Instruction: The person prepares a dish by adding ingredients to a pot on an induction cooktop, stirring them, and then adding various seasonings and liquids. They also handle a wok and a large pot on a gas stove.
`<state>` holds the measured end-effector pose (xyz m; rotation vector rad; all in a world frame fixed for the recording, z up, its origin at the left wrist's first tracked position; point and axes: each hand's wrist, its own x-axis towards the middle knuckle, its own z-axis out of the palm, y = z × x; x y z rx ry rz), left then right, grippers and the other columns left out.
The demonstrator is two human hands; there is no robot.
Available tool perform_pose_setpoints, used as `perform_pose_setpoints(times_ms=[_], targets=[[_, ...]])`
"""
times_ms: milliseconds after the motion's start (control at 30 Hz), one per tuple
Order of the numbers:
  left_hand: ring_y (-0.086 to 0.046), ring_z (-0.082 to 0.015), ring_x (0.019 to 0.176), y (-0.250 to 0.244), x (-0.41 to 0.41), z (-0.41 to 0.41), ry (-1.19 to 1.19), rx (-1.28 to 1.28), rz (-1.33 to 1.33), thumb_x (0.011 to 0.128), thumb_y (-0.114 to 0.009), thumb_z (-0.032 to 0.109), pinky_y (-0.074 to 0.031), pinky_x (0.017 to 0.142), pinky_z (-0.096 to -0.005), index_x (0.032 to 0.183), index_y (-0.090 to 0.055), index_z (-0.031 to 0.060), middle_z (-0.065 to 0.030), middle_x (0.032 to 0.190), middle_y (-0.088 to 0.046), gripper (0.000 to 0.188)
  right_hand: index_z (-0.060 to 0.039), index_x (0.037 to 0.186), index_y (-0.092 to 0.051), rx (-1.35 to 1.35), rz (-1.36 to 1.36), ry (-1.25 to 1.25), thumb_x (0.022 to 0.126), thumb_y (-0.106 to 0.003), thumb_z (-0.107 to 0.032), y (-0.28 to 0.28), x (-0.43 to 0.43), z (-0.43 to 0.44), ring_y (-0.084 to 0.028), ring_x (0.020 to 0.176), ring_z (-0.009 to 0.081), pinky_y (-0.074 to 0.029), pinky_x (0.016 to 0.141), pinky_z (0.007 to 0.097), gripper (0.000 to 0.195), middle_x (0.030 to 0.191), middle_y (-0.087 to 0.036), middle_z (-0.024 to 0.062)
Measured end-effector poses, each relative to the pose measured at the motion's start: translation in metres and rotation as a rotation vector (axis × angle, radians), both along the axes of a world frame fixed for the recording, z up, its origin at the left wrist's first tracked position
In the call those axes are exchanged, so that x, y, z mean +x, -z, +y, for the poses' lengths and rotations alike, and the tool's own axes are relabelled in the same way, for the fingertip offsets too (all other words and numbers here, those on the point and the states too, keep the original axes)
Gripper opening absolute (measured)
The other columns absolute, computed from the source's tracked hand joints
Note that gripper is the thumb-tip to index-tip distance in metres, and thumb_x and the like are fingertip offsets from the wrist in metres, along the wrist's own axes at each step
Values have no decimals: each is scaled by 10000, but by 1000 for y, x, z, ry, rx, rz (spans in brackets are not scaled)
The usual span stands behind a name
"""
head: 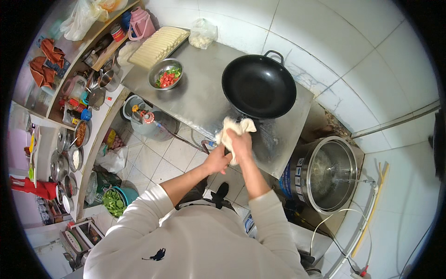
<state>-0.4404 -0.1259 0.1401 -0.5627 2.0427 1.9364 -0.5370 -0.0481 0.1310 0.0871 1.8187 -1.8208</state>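
A black wok (259,85) sits on a stainless steel table (205,101), its loop handle toward the tiled wall. At its near side, my right hand (240,143) is closed around a cream cloth (248,125) that bunches against the wok's near edge. My left hand (217,159) is just below and left of it, its fingers curled around a dark piece, apparently the end of the wok's long handle. Cloth and hands hide most of that handle. To the left stands a steel bowl (150,77) of chopped red and green vegetables.
A tray of pale dough strips (158,45) and a plastic bag (203,33) are at the back. Below the table's left edge stands a gas cylinder (153,123) with a hose. Water runs into a large steel pot (313,174) at right. Bowls line the curved counter (92,146).
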Motion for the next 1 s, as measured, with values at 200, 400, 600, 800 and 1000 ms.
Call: perform_pose_setpoints(times_ms=[200, 400, 600, 800, 1000], targets=[[-429, -88, 441, -9, -1, 12, -83, -72, 62, 817, -562, 89, -359, 341, -255, 937, -435, -4, -15, 604, -454, 198, 90, 922, -601, -295, -242, 145, 689, -651, -52, 6, -36, -4, -617, 706, 194, -490, 610, 320, 277, 854, -624, 109], [-521, -110, 573, 7, -4, 12, -152, 58, -12, 729, -621, 49, -419, 427, -229, 1047, -438, -42, -66, 775, -555, 378, 21, 1047, -586, -198, -98, -76, 752, -656, -101, 6, 7, 20, -601, 819, 157, -479, 707, 292, 327, 948, -617, 64], [-280, -406, 1252, -16, 42, 2, -19, -575, 327, 770, -631, 262, -274, 1025, -446, 1349, -271, 16, -284, 1339, -280, 725, -2, 1178, -520, -364, -145, -10, 866, -588, -173, -18, 59, 51, -555, 972, 137, -460, 802, 279, 362, 1109, -572, 67], [-305, -446, 1240, -23, 77, 25, 112, -663, 438, 865, -516, 301, -260, 1034, -454, 1305, -384, 52, -282, 1399, -210, 523, -58, 1345, -314, -537, -445, -175, 958, -351, -347, -37, 102, 62, -448, 1157, 216, -382, 953, 359, 485, 1274, -441, 85], [-447, -373, 1122, -29, 90, 10, 83, -382, 577, 826, -570, 225, -353, 944, -431, 1074, -549, 11, -190, 1211, -491, 329, -60, 1283, -398, -526, -539, -273, 947, -322, -359, -45, 115, 53, -479, 1128, 231, -390, 942, 368, 456, 1232, -479, 96]])
